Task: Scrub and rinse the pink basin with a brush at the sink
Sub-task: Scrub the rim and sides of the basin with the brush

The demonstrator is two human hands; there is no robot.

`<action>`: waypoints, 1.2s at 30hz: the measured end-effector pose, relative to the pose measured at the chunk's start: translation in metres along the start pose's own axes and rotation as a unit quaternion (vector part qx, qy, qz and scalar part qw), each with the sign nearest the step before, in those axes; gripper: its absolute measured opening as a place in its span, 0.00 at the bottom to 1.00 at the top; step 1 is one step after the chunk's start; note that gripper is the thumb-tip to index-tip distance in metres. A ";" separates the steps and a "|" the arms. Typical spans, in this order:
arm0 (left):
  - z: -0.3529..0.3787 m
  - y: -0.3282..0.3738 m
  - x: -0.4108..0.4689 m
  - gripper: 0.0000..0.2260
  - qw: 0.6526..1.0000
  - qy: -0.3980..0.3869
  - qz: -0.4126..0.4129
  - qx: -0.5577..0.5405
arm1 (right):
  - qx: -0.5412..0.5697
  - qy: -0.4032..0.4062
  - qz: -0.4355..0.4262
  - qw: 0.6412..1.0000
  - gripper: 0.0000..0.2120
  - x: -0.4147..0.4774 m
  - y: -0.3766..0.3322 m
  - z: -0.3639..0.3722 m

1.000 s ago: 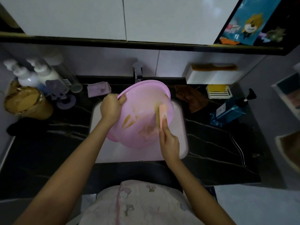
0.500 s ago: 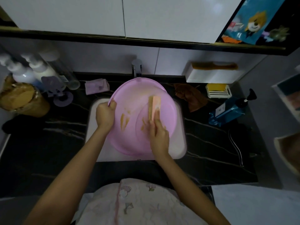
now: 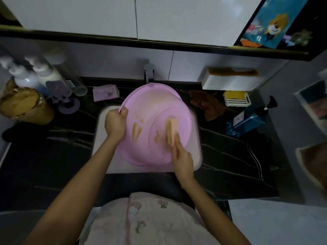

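Observation:
The pink basin (image 3: 150, 103) lies tilted in the white sink (image 3: 100, 138), its inside facing me and smeared with yellow-brown streaks. My left hand (image 3: 115, 123) grips the basin's left rim. My right hand (image 3: 182, 160) holds the pink brush (image 3: 171, 131), whose yellowish bristles press on the right side of the basin's flat bottom. The tap (image 3: 149, 73) stands behind the basin's far rim; I see no water running.
On the black counter stand pump bottles (image 3: 26, 76) and a brown jar (image 3: 23, 105) at left, a purple cloth (image 3: 105, 92), a brown rag (image 3: 205, 105), a soap dish (image 3: 236, 99) and a blue pump bottle (image 3: 247, 119) at right. A white wall shelf (image 3: 231, 82) carries a comb.
The basin has dropped lower and flatter into the sink. My right hand with the brush has swept across the basin's bottom and back to its right side. My left hand kept its hold on the rim.

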State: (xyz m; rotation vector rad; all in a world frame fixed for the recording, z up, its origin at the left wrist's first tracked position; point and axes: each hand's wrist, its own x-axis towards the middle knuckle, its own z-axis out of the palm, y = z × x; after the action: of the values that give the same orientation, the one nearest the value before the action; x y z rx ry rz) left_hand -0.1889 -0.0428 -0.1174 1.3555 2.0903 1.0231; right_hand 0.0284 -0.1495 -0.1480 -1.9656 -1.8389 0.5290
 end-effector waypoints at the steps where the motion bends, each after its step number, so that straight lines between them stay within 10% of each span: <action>1: 0.000 0.002 -0.001 0.18 1.000 0.001 -0.001 0.003 | 0.047 0.055 0.046 0.996 0.25 0.013 -0.002 -0.012; 6: 0.000 0.004 -0.004 0.17 1.000 0.003 -0.014 0.018 | 0.267 -0.005 0.062 0.962 0.26 0.002 -0.043 -0.007; 17: -0.007 0.008 -0.010 0.20 0.999 -0.005 -0.039 0.005 | 0.226 0.013 0.049 0.973 0.22 0.000 -0.045 -0.013; 33: -0.006 0.054 -0.036 0.14 0.993 -0.074 0.061 0.065 | -0.162 0.005 -0.192 0.968 0.23 0.007 -0.048 -0.095; 36: -0.002 0.061 -0.040 0.13 0.991 -0.088 0.075 0.072 | -0.186 -0.024 -0.106 0.977 0.22 0.055 -0.038 -0.117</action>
State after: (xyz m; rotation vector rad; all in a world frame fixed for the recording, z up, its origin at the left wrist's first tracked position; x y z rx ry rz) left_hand -0.1384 -0.0648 -0.0697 1.6321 1.9869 0.7886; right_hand 0.0611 -0.0962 -0.0281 -1.9546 -2.2784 0.1759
